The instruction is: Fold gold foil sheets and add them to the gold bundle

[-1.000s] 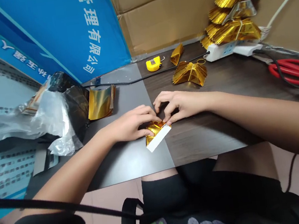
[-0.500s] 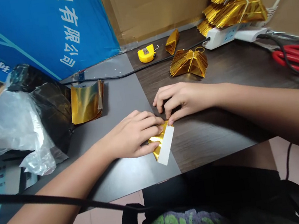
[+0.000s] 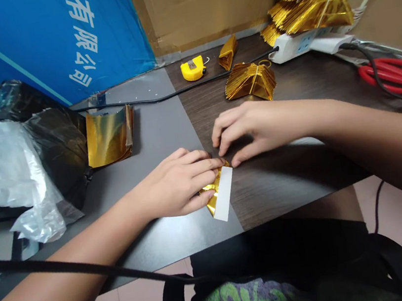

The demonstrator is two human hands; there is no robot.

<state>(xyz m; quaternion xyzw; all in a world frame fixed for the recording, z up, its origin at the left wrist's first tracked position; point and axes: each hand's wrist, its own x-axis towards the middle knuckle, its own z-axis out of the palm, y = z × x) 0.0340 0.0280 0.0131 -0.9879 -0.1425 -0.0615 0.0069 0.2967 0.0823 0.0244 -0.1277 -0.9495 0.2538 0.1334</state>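
Note:
A small sheet of gold foil paper [image 3: 214,200] lies on the table, partly folded, with a white strip [image 3: 224,194] along its right side. My left hand [image 3: 186,180] rests flat over the foil paper, its fingers stretched across the gold part and covering much of it. Just beyond the paper's far corner, my right hand [image 3: 245,132] hovers low over the table. Its thumb and fingers are apart, and nothing shows between them.
A stack of gold foil sheets [image 3: 107,138] stands left, beside a black plastic bag [image 3: 60,145]. Behind the hands are a yellow tape measure [image 3: 192,69], a tied gold foil bundle [image 3: 251,81] and a black cable [image 3: 156,99]. Red-handled scissors [image 3: 394,74] and a white power strip [image 3: 289,48] sit right.
My right thumb and fingers have come off the foil paper's far corner and spread apart, shifting slightly right. My left hand stays on the paper. The camera view has shifted a little.

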